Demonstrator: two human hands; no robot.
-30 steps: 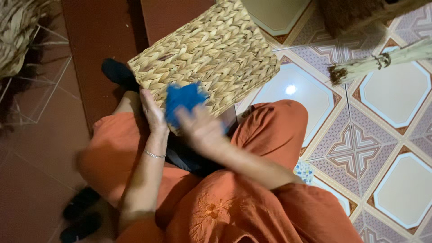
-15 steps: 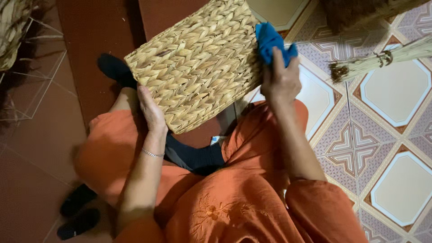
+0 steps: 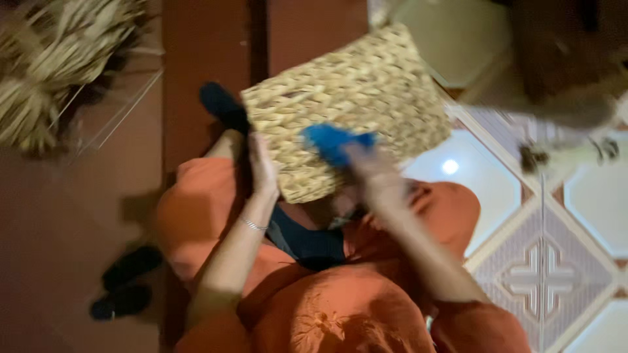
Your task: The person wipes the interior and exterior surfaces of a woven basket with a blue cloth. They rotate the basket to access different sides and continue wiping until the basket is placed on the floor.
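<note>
Woven straw forms the basket [image 3: 347, 111], which rests tilted on the person's lap, above the orange clothing [image 3: 340, 307].

Grip state:
- Left hand [image 3: 261, 167]: fingers lie flat against the basket's left edge, bracing it; the hand is not closed around anything.
- Right hand [image 3: 373, 163]: closed on a blue cloth [image 3: 333, 142], pressed to the basket's face near its lower middle. The hand is blurred.

Step in hand, as judged: wiping the woven face with the cloth while the other hand steadies the basket. A further stroke would call for firm support at the left edge and even pressure across the weave, so the cloth does not snag on the strands.

Surroundings:
- Straw bundle [image 3: 52, 72] at upper left, on the red-brown floor [image 3: 78, 229].
- Dark sandals [image 3: 124, 284] at lower left.
- Patterned tiles [image 3: 549, 274] at right.
- Broom [image 3: 562, 153], blurred, at right.

No packages, labels or signs are visible.
</note>
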